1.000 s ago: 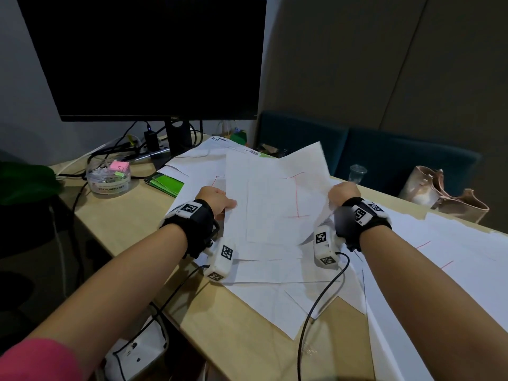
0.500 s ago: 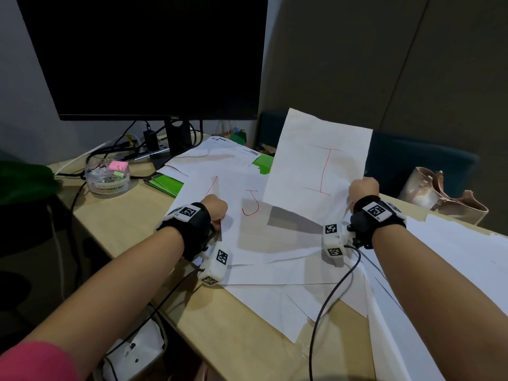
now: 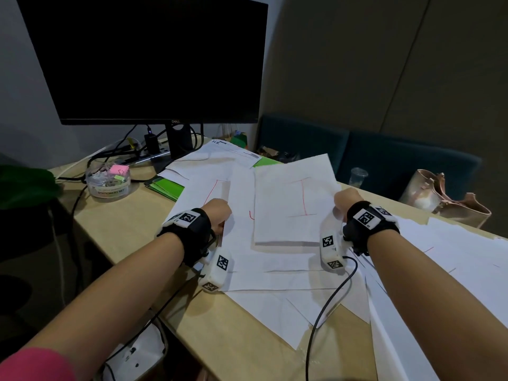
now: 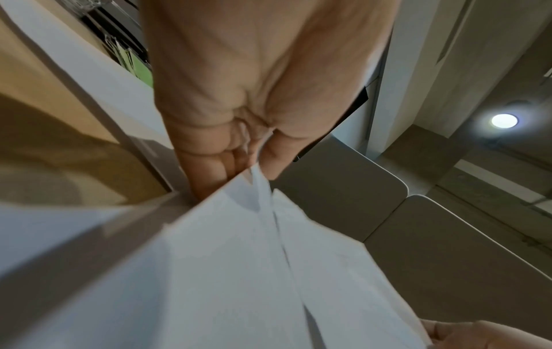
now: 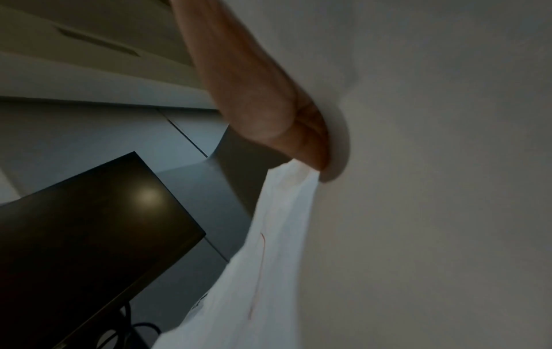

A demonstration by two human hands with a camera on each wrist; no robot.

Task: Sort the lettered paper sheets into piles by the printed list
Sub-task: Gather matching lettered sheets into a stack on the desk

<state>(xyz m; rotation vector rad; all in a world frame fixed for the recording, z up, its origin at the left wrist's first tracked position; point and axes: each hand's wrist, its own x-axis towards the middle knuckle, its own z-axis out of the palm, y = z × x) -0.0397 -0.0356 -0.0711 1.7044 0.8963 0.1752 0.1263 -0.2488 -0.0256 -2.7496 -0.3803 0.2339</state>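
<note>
A white sheet with a red letter I (image 3: pixel 297 199) hangs nearly flat just above the paper stack, casting a shadow on it. My right hand (image 3: pixel 345 200) pinches this sheet by its right edge, as the right wrist view shows (image 5: pixel 301 153). My left hand (image 3: pixel 218 214) pinches the left edge of the stack (image 4: pixel 256 170). The stack's top sheet bears a red J (image 3: pixel 243 207), half covered by the I sheet. Another red-lettered sheet (image 3: pixel 217 188) lies under it at the left. The printed list (image 3: pixel 236 151) lies by the monitor foot.
A black monitor (image 3: pixel 154 59) stands at the back, with cables and a clear stationery tub (image 3: pixel 108 178) to its left. Green folders (image 3: pixel 167 187) peek from under the papers. More sheets (image 3: pixel 453 257) cover the desk at the right. A plastic cup (image 3: pixel 357 177) and a beige bag (image 3: pixel 445 199) sit beyond.
My right hand pulled the I sheet off the stack and raised it upright; now it has tipped the sheet down, nearly flat over the stack. My left hand stayed at the stack's edge.
</note>
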